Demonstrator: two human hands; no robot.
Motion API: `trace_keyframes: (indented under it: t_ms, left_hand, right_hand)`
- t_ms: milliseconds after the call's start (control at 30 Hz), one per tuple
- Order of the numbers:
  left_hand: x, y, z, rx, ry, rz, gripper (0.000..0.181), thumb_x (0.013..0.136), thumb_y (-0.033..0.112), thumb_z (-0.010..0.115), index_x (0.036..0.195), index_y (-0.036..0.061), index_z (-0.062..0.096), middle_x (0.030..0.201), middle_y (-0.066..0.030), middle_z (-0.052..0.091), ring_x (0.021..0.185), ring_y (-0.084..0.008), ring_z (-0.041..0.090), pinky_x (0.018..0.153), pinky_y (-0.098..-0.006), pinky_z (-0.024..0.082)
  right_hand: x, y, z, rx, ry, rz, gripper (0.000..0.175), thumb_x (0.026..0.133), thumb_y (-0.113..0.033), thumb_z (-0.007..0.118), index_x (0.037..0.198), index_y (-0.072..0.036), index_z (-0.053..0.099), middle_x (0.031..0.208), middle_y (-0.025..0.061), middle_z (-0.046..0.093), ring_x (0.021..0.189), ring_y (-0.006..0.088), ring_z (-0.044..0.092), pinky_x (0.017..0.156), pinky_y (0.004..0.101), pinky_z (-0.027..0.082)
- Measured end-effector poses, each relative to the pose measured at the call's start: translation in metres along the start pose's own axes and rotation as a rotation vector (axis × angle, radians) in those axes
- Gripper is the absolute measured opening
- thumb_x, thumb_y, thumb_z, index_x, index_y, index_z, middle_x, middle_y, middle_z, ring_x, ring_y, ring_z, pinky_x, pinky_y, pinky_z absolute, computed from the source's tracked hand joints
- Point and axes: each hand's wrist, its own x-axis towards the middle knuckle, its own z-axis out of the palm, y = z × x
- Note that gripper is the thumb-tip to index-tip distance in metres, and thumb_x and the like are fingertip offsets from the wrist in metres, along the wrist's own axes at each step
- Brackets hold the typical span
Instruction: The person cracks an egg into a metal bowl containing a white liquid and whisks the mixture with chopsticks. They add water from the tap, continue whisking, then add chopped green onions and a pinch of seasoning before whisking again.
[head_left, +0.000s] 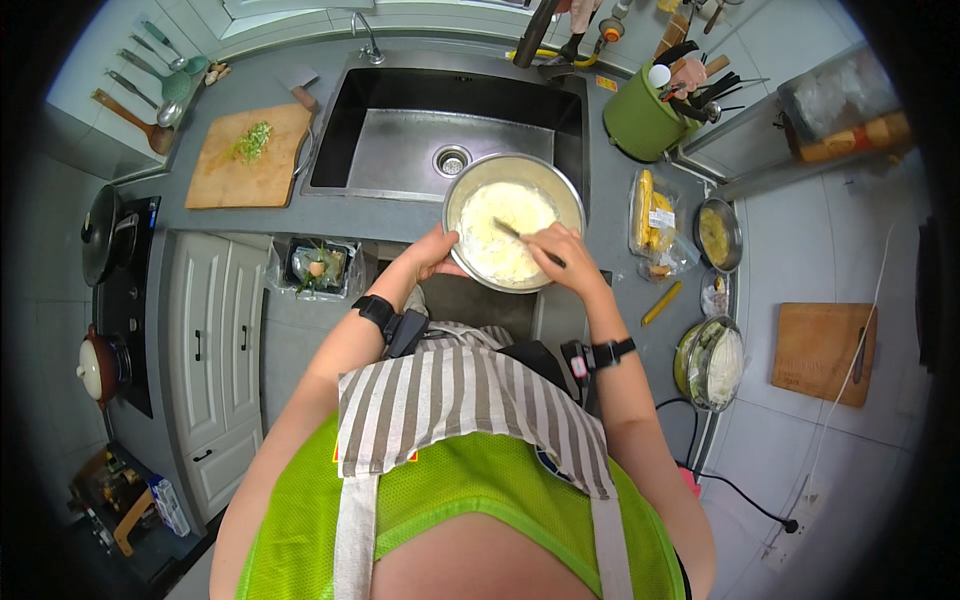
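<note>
A round metal mixing bowl (571, 196) is held over the front edge of the sink (390, 142), with a pale yellow, floury mixture (499, 225) inside. My left hand (439, 253) grips the bowl's left rim, thumb on top and fingers underneath. In my right hand (562, 257) is a dark-handled utensil (508, 228), its far end down in the mixture; what kind of end it has is hidden. My right wrist passes over the bowl's lower right rim.
Left of the sink lie a wooden cutting board (217, 176) with chopped green onion (253, 141) and a cleaver (301, 82). At right stand a green utensil holder (637, 112), packaged bananas (652, 217), a small metal bowl (718, 234) and a covered bowl (709, 364).
</note>
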Motion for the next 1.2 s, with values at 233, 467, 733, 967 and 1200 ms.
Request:
trace_keyframes:
  t_ms: [233, 467, 733, 967, 1200]
  left_hand:
    - [-0.002, 0.003, 0.000, 0.032, -0.004, 0.013, 0.051, 0.094, 0.012, 0.041, 0.142, 0.0028, 0.025, 0.120, -0.0199, 0.059, 0.091, -0.0297, 0.070, 0.069, -0.0376, 0.064]
    - [-0.001, 0.001, -0.001, -0.005, -0.023, 0.017, 0.051, 0.094, 0.013, 0.041, 0.142, 0.0014, 0.026, 0.121, -0.0198, 0.059, 0.091, -0.0295, 0.070, 0.070, -0.0379, 0.064]
    - [0.004, -0.004, -0.003, 0.006, -0.017, 0.025, 0.052, 0.095, 0.015, 0.042, 0.143, 0.0032, 0.025, 0.123, -0.0190, 0.058, 0.093, -0.0285, 0.070, 0.069, -0.0377, 0.064]
    - [0.000, 0.001, -0.001, 0.014, -0.018, 0.006, 0.052, 0.096, 0.015, 0.041, 0.144, 0.0037, 0.023, 0.125, -0.0192, 0.057, 0.094, -0.0281, 0.069, 0.069, -0.0375, 0.064]
    - [0.003, 0.000, -0.003, 0.016, -0.029, -0.001, 0.053, 0.094, 0.011, 0.037, 0.144, 0.0040, 0.020, 0.129, -0.0211, 0.053, 0.096, -0.0312, 0.068, 0.070, -0.0393, 0.064]
  right_hand:
    - [0.003, 0.001, 0.004, -0.052, -0.139, 0.061, 0.018, 0.087, -0.017, 0.062, 0.099, -0.009, 0.073, 0.092, 0.0033, 0.070, 0.088, 0.0203, 0.060, 0.076, 0.0340, 0.036]
    - [0.016, 0.032, -0.015, -0.018, 0.058, 0.060, 0.020, 0.089, -0.020, 0.060, 0.102, -0.011, 0.072, 0.093, 0.0043, 0.071, 0.095, 0.0213, 0.061, 0.082, 0.0344, 0.039]
    - [-0.031, 0.015, -0.030, -0.040, -0.162, -0.020, 0.018, 0.087, -0.016, 0.059, 0.097, -0.008, 0.072, 0.087, 0.0046, 0.069, 0.089, 0.0215, 0.058, 0.078, 0.0345, 0.039]
    - [-0.005, 0.008, -0.018, -0.180, 0.082, 0.015, 0.019, 0.087, -0.016, 0.057, 0.096, -0.008, 0.072, 0.085, 0.0049, 0.068, 0.089, 0.0225, 0.058, 0.077, 0.0357, 0.037]
    - [-0.024, -0.017, -0.018, -0.029, -0.147, -0.092, 0.014, 0.084, -0.013, 0.061, 0.090, -0.008, 0.072, 0.081, 0.0055, 0.067, 0.085, 0.0219, 0.059, 0.076, 0.0343, 0.038]
